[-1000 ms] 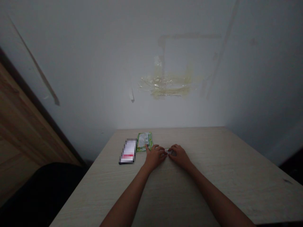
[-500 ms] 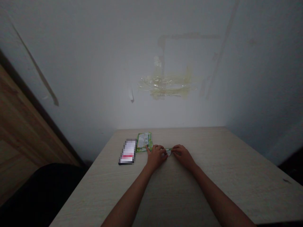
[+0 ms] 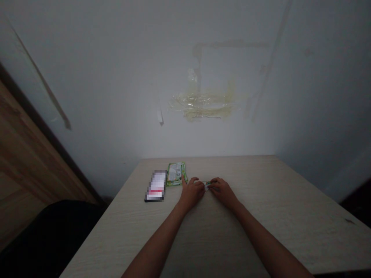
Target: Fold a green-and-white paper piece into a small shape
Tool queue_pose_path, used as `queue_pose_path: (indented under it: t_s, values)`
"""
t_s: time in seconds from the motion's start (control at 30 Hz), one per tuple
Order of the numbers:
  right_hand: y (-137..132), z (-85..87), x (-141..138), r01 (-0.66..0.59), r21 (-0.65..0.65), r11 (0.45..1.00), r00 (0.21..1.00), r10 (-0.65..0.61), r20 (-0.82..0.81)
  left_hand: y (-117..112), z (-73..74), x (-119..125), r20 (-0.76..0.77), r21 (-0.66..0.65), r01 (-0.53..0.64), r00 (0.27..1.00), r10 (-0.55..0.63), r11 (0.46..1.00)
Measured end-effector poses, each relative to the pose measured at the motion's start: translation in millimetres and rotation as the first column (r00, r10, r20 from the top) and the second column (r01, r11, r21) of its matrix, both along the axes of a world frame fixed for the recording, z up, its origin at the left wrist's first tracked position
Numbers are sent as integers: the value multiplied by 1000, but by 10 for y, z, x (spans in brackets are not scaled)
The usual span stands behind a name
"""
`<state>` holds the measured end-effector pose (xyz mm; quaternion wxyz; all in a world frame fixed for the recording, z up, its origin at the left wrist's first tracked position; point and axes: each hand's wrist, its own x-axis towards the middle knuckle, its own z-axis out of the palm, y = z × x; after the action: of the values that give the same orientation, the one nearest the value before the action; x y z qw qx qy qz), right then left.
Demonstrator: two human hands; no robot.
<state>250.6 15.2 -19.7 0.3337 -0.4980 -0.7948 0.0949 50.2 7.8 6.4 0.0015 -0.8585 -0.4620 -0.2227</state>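
My left hand (image 3: 191, 192) and my right hand (image 3: 222, 190) rest close together on a pale wooden table (image 3: 220, 239). Both have curled fingers pinching the ends of a small green and white strip (image 3: 205, 184) that lies between them on the tabletop. The strip is too small and dim to name. A green packet (image 3: 175, 173) lies flat just beyond my left hand, whose thumb points toward it. Left of the packet lies a phone (image 3: 156, 185) with a lit screen.
The table butts against a white wall (image 3: 145, 77) with old yellowed tape marks (image 3: 203, 105). A wooden panel (image 3: 26, 154) stands at the left, with a dark shape (image 3: 43, 235) below it beside the table's left edge.
My hands parted slightly half a second ago, showing more of the strip, and have now drawn closer again. The packet and phone have not moved.
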Motion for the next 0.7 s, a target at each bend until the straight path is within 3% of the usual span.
queue_pose_path:
  t_s: [0.2, 0.33, 0.7]
  values:
    - [-44, 38, -11, -4, 14, 1000, 993, 5, -120, -7, 8, -70, -8, -21, 34, 999, -34, 999]
    - [-121, 68, -21, 21, -42, 999, 980, -29, -196, -27, 5, -111, 6, -50, 37, 999, -37, 998]
    - [-182, 91, -96, 78, 11, 997, 995, -79, 57, -22, -19, -148, -9, -89, 33, 999, -34, 996]
